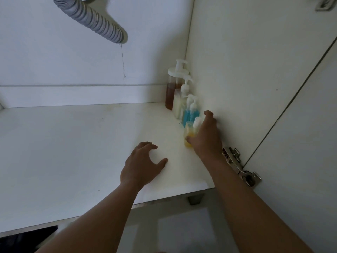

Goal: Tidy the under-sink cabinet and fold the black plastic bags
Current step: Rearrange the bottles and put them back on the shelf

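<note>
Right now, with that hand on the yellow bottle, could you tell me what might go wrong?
1. The right hand grips the yellow pump bottle close against the blue bottles; a nudge might topple the tightly packed row along the side wall.
2. Pressing a pump head could squirt soap onto the cabinet floor.
3. The door hinge sits beside the forearm and might scrape it.

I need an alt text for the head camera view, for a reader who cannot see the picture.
Inside a white under-sink cabinet, the person's right hand grips a small yellow pump bottle at the front of a row of pump bottles standing along the right wall. The left hand rests open on the bare cabinet floor. A grey corrugated drain hose hangs above.
</note>
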### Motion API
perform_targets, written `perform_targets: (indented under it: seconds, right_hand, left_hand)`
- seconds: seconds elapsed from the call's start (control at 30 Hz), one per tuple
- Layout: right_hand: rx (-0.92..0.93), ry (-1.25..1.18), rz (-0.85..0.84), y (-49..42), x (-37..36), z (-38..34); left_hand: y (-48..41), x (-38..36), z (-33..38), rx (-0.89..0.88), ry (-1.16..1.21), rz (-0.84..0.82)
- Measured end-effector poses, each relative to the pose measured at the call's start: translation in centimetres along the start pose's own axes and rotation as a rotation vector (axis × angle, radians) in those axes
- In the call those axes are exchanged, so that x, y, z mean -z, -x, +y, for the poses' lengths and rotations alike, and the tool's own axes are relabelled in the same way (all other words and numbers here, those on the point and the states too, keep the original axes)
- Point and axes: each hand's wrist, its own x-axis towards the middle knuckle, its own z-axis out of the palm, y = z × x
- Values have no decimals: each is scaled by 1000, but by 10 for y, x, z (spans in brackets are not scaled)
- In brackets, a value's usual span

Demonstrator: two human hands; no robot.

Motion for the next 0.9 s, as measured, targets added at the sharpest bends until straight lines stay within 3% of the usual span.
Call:
perform_targets:
  seconds: [0.1, 0.17, 0.63, 0.9]
  right_hand:
    - [139, 142, 182, 12, -4, 6]
    - [232, 274, 217, 18, -8, 10]
    - [279, 421, -46, 9, -22, 12]
    - [284, 255, -134, 26, -22, 25]
  left_hand:
    - [0, 0, 0, 4, 3, -1]
    - [0, 0, 2, 1, 2, 1]
    - [0, 0, 1, 23, 19, -7]
    - [2, -1, 1, 29, -11, -3]
